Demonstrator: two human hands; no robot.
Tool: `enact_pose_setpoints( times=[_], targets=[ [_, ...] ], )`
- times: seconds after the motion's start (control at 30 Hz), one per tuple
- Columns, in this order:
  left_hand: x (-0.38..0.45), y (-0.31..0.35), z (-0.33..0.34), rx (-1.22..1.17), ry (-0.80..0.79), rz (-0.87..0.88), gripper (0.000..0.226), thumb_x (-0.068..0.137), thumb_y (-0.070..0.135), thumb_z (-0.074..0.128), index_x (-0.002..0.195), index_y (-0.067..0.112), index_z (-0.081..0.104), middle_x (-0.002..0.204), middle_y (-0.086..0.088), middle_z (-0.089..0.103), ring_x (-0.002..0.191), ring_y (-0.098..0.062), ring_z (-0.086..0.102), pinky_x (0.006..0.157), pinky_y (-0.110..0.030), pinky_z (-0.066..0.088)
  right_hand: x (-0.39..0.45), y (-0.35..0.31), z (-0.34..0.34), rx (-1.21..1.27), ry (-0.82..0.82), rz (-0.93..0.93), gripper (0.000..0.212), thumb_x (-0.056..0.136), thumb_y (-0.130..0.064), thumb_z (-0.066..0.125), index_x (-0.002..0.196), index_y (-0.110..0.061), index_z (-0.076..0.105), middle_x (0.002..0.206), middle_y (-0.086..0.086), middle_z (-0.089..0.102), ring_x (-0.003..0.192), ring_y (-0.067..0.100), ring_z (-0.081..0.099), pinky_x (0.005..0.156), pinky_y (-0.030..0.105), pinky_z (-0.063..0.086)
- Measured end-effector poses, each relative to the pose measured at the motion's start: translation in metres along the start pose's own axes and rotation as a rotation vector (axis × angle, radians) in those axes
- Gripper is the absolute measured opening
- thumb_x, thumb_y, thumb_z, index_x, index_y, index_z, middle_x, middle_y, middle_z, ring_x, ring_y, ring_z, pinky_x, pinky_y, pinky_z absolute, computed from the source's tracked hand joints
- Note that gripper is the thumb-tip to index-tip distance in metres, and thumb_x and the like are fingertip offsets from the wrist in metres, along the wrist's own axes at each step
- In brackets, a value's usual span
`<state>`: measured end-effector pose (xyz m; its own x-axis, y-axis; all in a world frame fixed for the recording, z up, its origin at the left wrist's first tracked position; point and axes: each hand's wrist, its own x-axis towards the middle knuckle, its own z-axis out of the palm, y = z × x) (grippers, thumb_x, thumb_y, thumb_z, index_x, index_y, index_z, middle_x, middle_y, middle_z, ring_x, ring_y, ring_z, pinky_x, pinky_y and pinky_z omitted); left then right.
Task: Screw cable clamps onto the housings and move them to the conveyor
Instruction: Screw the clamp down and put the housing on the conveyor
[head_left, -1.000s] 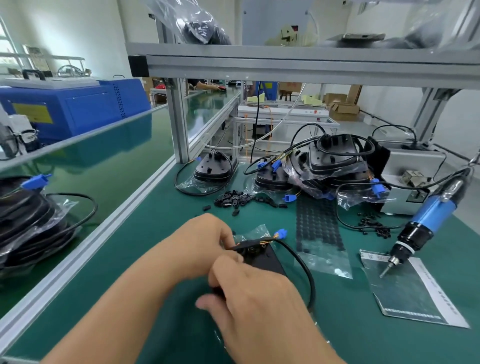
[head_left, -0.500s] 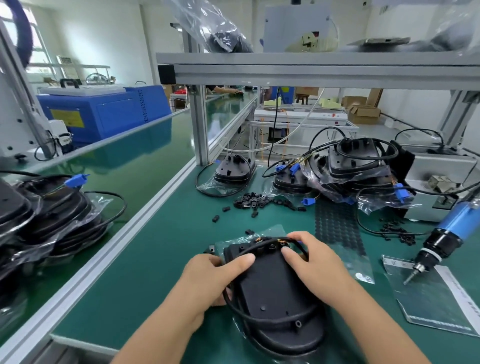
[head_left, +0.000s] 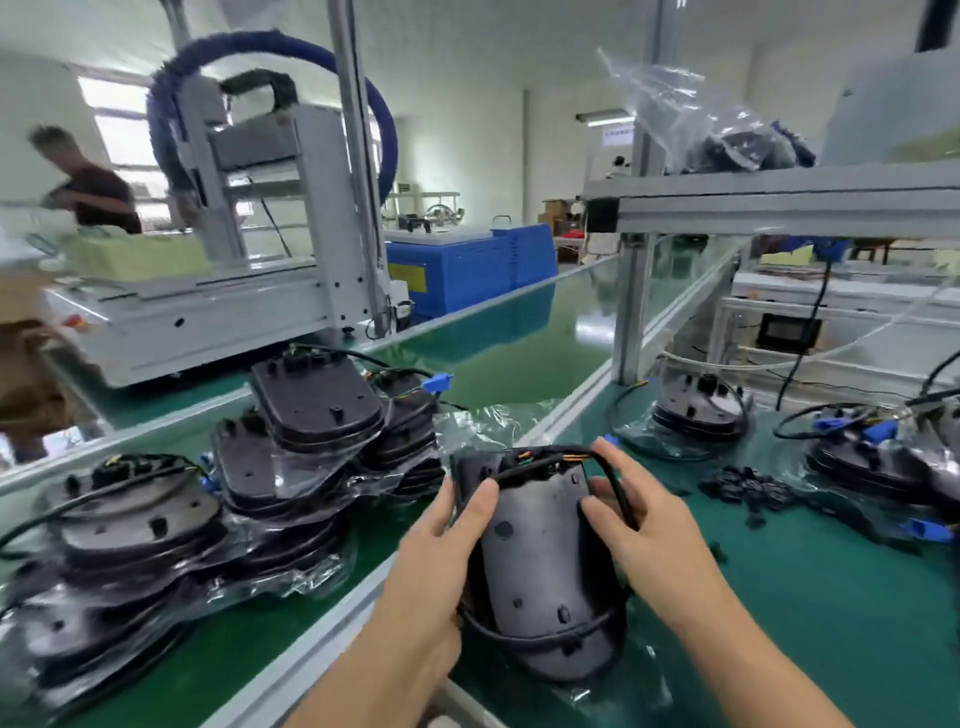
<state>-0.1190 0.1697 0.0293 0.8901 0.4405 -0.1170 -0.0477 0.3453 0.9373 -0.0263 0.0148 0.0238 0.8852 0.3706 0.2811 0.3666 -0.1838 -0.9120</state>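
Observation:
A black housing (head_left: 535, 566) with a black cable looped round it is lifted off the green bench, held between both hands. My left hand (head_left: 441, 551) grips its left edge, thumb on top near the cable. My right hand (head_left: 634, 519) grips the right edge, fingers curled round the cable. The green conveyor (head_left: 498, 358) runs along the left, behind an aluminium rail (head_left: 332, 613). Several stacked housings in plastic bags (head_left: 291, 452) lie on the conveyor. A heap of small black cable clamps (head_left: 748, 486) lies on the bench to the right.
More housings with blue connectors (head_left: 701, 410) sit at the back of the bench. An aluminium post (head_left: 631, 306) carries a shelf overhead. A grey gantry machine (head_left: 244, 270) stands beyond the conveyor, and a person (head_left: 88, 187) stands far left.
The housing has been raised from the bench and carried left toward the conveyor. The view has swung left, so the screwdriver is out of sight and the stacked housings are in view.

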Motion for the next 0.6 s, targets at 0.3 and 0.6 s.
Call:
enact_pose_setpoints(
  times=[0.3, 0.6],
  targets=[
    [-0.014, 0.064, -0.071, 0.025, 0.253, 0.231, 0.046, 0.073, 0.038, 0.069, 0.117, 0.024, 0.069, 0.110, 0.003, 0.073, 0.099, -0.017, 0.071, 0.089, -0.041, 0.055, 0.030, -0.001, 0.077, 0.484, -0.128, -0.092, 0.046, 0.084, -0.049, 0.065, 0.126, -0.032, 0.058, 0.108, -0.007, 0.073, 0.104, 0.012, 0.067, 0.085, 0.028, 0.051],
    [0.007, 0.157, -0.172, 0.130, 0.650, 0.268, 0.028, 0.087, 0.038, 0.067, 0.093, 0.011, 0.070, 0.090, -0.011, 0.075, 0.068, -0.025, 0.071, 0.058, -0.034, 0.056, 0.057, 0.031, 0.100, 0.492, -0.012, -0.011, 0.020, 0.096, -0.009, 0.053, 0.098, -0.022, 0.069, 0.088, 0.002, 0.075, 0.078, 0.012, 0.070, 0.068, 0.018, 0.056]
  ],
)
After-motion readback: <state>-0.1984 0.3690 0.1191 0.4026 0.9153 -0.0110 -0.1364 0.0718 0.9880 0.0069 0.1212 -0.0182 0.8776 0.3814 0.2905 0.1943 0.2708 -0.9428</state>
